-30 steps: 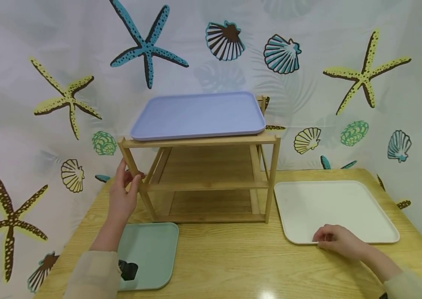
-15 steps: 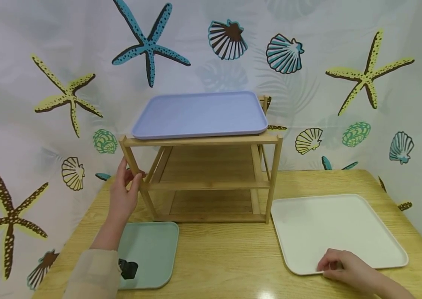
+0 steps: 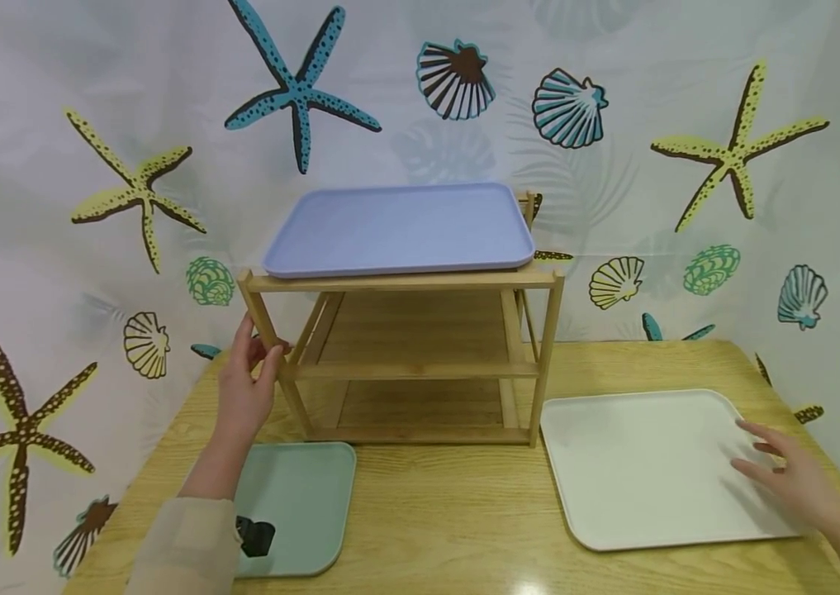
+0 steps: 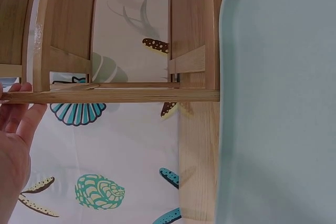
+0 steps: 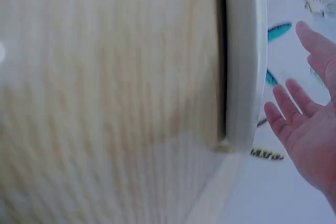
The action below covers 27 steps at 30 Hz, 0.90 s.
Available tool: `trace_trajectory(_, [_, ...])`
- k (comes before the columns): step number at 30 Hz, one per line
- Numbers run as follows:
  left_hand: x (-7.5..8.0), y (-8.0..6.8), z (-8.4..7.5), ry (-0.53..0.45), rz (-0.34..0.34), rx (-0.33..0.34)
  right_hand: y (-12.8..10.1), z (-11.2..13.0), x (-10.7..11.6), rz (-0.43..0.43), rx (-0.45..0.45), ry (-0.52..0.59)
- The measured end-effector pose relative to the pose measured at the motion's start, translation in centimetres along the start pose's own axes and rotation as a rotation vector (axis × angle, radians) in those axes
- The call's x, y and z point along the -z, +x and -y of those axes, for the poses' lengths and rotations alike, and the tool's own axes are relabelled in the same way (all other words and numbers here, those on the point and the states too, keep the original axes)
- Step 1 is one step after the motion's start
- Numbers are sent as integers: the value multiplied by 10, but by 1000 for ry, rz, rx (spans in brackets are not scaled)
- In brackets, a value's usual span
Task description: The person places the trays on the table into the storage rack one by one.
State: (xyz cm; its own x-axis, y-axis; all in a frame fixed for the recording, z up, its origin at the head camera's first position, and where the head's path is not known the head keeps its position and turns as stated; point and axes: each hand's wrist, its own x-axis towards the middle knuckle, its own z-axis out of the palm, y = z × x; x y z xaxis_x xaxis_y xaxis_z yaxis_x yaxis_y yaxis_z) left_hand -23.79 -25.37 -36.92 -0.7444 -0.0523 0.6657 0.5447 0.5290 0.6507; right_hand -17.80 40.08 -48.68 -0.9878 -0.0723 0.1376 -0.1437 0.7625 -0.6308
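Note:
A wooden rack with several levels stands at the middle of the table. My left hand holds its front left post, thumb on the near side; the left wrist view shows the fingers at the post. Across the rack's top lies a lavender-blue tray. To the right, a white tray lies flat on the table. Over its right side hovers my right hand, fingers spread and holding nothing. In the right wrist view that hand appears beyond the white tray's rim.
Partly under my left forearm, a pale green tray lies at the front left. The wooden table reaches back to a white curtain printed with starfish and shells.
The white tray has slid toward me, pulled by my right hand at its front edge. My right hand has since let go and moved right and farther back. My left hand stays at the post.

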Motion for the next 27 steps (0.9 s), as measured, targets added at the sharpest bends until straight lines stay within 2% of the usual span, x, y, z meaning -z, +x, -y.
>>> trace_trajectory(4, [0, 0, -1, 3, -2, -6, -2, -18, 11, -8, -73, 12])
trace_trajectory(9, [0, -1, -1, 1, -7, -19, -7, -30, 15, 28, -120, -36])
trace_trajectory(15, [1, -2, -1, -5, -1, 3, -7, -37, 16, 77, -101, -77])
trace_trajectory(22, [0, 0, -3, -6, -12, -29, -13, -31, 15, 86, -95, -129])
trace_trajectory(25, [1, 0, -3, -6, -12, -37, -15, -30, 15, 77, -84, -103])
trace_trajectory(27, [1, 0, -3, -5, -10, -37, -17, -30, 15, 82, -91, -42])
